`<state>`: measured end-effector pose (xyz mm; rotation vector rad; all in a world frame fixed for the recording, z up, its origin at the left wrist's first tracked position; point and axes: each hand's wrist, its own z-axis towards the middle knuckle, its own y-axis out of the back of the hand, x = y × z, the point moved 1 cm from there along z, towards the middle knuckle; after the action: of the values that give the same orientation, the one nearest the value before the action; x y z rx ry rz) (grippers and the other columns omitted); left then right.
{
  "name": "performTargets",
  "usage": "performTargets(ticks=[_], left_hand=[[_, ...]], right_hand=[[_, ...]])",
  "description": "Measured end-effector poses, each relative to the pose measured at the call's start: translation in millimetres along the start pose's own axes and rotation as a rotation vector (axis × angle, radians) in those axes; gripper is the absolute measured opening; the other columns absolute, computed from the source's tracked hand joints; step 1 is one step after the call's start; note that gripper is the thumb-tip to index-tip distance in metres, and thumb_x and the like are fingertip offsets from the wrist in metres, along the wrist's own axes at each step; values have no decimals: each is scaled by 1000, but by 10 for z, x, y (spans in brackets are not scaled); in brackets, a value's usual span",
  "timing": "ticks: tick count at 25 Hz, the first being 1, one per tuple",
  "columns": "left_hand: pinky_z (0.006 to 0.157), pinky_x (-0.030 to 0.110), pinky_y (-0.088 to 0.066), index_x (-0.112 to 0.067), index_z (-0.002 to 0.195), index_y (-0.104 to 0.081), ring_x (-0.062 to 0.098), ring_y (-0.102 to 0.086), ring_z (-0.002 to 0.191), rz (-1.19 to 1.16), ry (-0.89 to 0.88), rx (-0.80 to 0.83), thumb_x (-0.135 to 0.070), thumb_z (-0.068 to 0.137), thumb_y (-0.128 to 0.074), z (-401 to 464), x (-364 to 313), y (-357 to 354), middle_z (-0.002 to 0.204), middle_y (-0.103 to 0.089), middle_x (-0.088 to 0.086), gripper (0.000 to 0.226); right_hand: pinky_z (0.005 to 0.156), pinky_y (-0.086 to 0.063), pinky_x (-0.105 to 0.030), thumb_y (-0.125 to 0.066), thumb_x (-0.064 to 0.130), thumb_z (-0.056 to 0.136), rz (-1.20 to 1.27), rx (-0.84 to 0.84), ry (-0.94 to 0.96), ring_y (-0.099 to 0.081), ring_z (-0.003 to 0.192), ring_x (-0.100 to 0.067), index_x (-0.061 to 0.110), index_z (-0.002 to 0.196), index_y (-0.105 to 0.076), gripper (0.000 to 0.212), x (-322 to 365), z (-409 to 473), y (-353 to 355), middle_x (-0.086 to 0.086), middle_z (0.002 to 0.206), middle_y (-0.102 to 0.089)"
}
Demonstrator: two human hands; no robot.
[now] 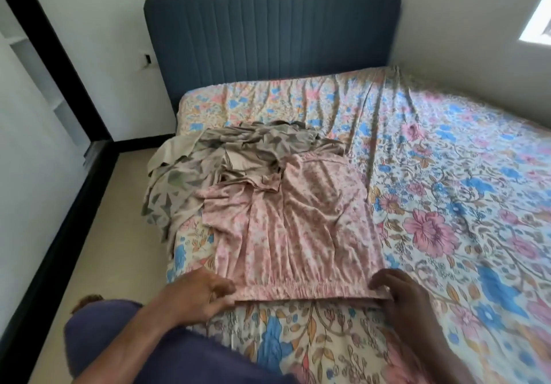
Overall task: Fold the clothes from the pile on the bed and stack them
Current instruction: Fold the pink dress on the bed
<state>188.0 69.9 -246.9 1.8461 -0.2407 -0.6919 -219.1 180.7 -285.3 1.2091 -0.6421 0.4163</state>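
Two hands take up the waistband of a pink floral garment on a bed, ready for folding.

The left hand (205, 292) and right hand (399, 297) each pinch one end of the gathered elastic waistband (304, 286), which runs crosswise just before the person; the pink garment (298, 222) stretches away toward the blue headboard (268, 40). Thin, wrinkled cloth, it partly underlies a crumpled beige leaf-print pile (208, 163) at the far left on the flowered sheet (447, 175).

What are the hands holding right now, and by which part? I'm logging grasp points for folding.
Both hands hold the pink floral garment by its elastic waistband: the left hand pinches its left corner, the right hand its right corner.
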Motion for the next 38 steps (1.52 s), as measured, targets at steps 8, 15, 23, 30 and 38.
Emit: performTargets(ticks=[8, 15, 23, 30, 38], left_hand=[[90, 34, -56, -23, 109, -75, 1, -60, 84, -126, -70, -209, -42, 99, -62, 447, -806, -172, 96, -69, -10, 26], [100, 36, -53, -33, 135, -63, 12, -56, 105, -95, -56, -44, -34, 101, -59, 679, -1080, -514, 114, -49, -7, 34], [60, 36, -58, -2, 105, -70, 28, -74, 69, -1137, 247, -447, -20, 103, -59, 447, -514, -283, 87, -76, 15, 22], [86, 45, -58, -11, 95, -75, 29, -72, 84, -1250, 666, -534, -44, 102, -56, 178, 90, -432, 87, -76, 12, 39], [57, 39, -61, -2, 95, -73, 29, -76, 73, -1205, 564, -353, -24, 79, -86, 88, 71, -411, 83, -78, 10, 30]], right_hand=[[66, -54, -37, -84, 37, 78, 555, 38, -567, -70, 81, -28, 14, 133, -55, 67, 77, -80, 100, -14, 114, -69], [60, -56, -35, -71, 3, 92, 452, 10, -562, -70, 70, -18, -1, 124, -68, 33, 328, 21, 96, -10, 90, -76], [72, -59, -33, -72, 10, 88, 119, 196, 2, -71, 79, -18, 12, 125, -71, 37, 1870, 632, -378, -5, 100, -74], [72, -61, -32, -75, 23, 87, -70, 609, 243, -68, 75, -17, 11, 111, -71, 27, 2361, 268, -1760, -5, 92, -74], [63, -64, -42, -68, 6, 95, 604, 94, -558, -69, 62, -22, 7, 104, -66, 9, 1474, 884, -1310, -13, 83, -72]])
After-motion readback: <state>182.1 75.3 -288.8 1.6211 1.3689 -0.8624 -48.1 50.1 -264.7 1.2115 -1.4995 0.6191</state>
